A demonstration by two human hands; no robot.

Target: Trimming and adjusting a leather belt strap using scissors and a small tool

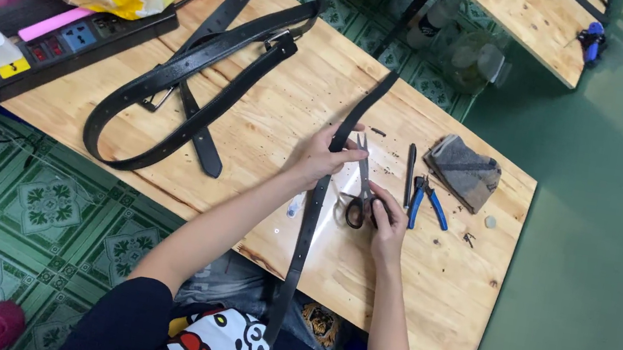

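Strap hangs off the near edge of the counter over the lap and runs up across the wood to its far edge. Left grip is clamped on the strap near its middle, fingers wrapped over it. Right grip is closed through the handles of the scissors, whose blades point up just beside the strap. Pliers and a dark pen lie just right of the scissors, a grey cloth beyond them. Coiled belts lie well to the left.
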